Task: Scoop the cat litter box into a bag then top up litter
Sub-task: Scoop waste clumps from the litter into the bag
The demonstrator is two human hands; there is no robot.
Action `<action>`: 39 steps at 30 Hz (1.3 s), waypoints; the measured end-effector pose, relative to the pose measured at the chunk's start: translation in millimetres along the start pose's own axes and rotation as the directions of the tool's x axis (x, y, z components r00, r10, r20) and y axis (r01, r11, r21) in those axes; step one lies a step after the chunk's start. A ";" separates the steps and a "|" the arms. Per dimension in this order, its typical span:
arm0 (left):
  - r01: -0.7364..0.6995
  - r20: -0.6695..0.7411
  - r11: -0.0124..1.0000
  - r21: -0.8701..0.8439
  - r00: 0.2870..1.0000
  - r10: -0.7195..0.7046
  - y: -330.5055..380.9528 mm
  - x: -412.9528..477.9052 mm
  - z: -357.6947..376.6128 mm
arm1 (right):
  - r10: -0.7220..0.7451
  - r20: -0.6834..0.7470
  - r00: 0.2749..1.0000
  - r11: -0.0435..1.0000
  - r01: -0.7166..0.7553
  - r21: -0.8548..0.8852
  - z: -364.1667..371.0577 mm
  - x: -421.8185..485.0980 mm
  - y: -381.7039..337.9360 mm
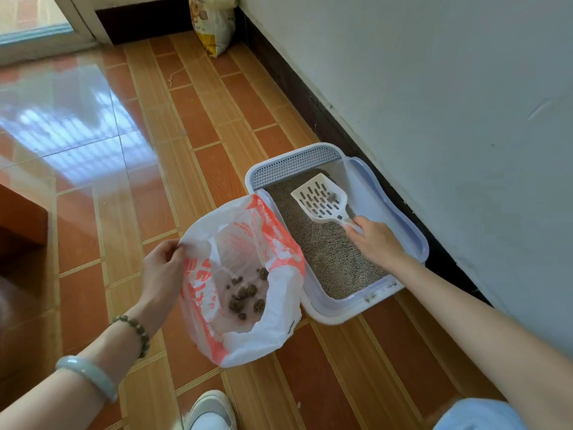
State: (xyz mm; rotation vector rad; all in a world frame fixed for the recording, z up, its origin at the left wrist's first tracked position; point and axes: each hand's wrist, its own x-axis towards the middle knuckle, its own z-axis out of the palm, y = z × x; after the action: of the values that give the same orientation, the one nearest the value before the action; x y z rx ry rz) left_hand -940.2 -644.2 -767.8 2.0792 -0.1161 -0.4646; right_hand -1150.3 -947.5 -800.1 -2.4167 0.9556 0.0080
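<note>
Head view. Plastic bag (242, 274), white with orange print, the characters too blurred to read; a yellow-and-white sack (214, 23) at 12 o'clock bears pictures, its text illegible. The bag, at 6 o'clock, stands open and holds dark clumps (245, 294). The litter box (393, 200), at 4 o'clock, holds grey litter (328, 252), with a perforated grille (294, 164) across its far end. The slotted scoop (321, 198) is over the litter, carrying one small clump. The left hand (162, 271) pinches the bag's rim at its 9 o'clock edge, fingers curled together; the right hand (376, 240) has its fingers wrapped round the scoop handle. The bag touches the box's left rim; the box's right side lies near the wall's dark skirting (310, 97). The tiled floor (201, 135) runs open from 9 to 12 o'clock
</note>
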 end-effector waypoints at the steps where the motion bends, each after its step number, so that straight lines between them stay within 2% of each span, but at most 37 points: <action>1: -0.001 0.002 1.000 0.001 1.000 0.001 0.5 -0.7 0.8 | -0.003 0.007 1.000 1.000 0.003 -0.018 -1.5 -0.8 1.7; 7: 0.003 0.013 1.000 0.006 1.000 -0.003 -0.3 -0.6 -0.8 | -0.029 -0.039 0.999 0.994 0.025 -0.111 -26.2 -7.5 -10.1; 9: 0.013 0.012 1.000 0.004 1.000 -0.013 -0.2 0.5 -2.5 | -0.085 -0.074 0.994 0.994 0.080 -0.076 -39.6 -9.2 -27.7; 11: 0.024 0.004 1.000 -0.007 1.000 -0.024 0.7 1.2 -4.3 | -0.197 -0.120 0.973 0.976 0.184 -0.115 -49.9 -12.4 -51.2; 13: 0.027 -0.007 0.999 -0.019 1.000 -0.028 1.9 1.6 -6.0 | -0.339 -0.164 0.927 0.922 0.292 -0.253 -52.4 -19.7 -74.4; 15: 0.025 -0.018 0.999 -0.028 1.000 -0.025 3.0 1.1 -7.0 | -0.519 -0.210 0.829 0.817 0.408 -0.408 -46.6 -30.7 -93.8; 19: 0.026 -0.025 0.999 -0.041 0.999 -0.027 2.1 -0.9 -9.2 | -0.730 -0.145 0.668 0.583 0.497 -0.643 -30.2 -44.1 -117.3; 21: 0.018 -0.031 0.999 -0.047 0.999 -0.020 1.1 -0.4 -10.6 | -0.756 -0.113 0.644 0.521 0.488 -0.700 -24.8 -45.4 -122.0; 25: 0.000 -0.057 0.998 -0.060 0.998 -0.003 2.1 1.4 -12.7 | -0.767 -0.110 0.632 0.494 0.473 -0.729 -23.5 -46.1 -125.9; 27: -0.002 -0.057 0.998 -0.060 0.998 -0.002 2.4 0.6 -13.4 | -0.734 -0.127 0.667 0.556 0.484 -0.676 -26.9 -42.8 -122.5; 30: -0.005 -0.050 0.998 -0.059 0.999 0.002 1.7 -0.9 -13.8 | -0.592 -0.191 0.783 0.734 0.426 -0.528 -39.1 -35.2 -112.1; 32: -0.012 -0.046 0.998 -0.060 0.999 0.009 1.5 -1.3 -13.8 | -0.453 -0.138 0.881 0.820 0.351 -0.452 -54.6 -30.0 -102.1; 34: -0.015 -0.037 0.998 -0.059 0.999 0.013 0.7 -1.0 -13.2 | -0.324 -0.084 0.942 0.884 0.270 -0.380 -75.5 -26.4 -89.2; 37: -0.025 -0.032 0.998 -0.053 0.999 0.023 0.2 -1.8 -11.3 | -0.142 -0.086 0.986 0.918 0.099 -0.383 -100.2 -20.0 -67.6; 39: -0.033 -0.033 0.999 -0.032 0.999 0.032 0.3 -2.0 -10.5 | 0.033 0.016 0.999 0.864 -0.021 -0.504 -98.1 -12.6 -58.2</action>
State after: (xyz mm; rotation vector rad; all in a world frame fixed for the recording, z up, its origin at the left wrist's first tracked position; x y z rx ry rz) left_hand -938.1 -635.3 -762.2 2.0486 -0.1227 -0.4103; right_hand -1140.8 -951.6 -685.8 -2.8672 1.0807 0.3390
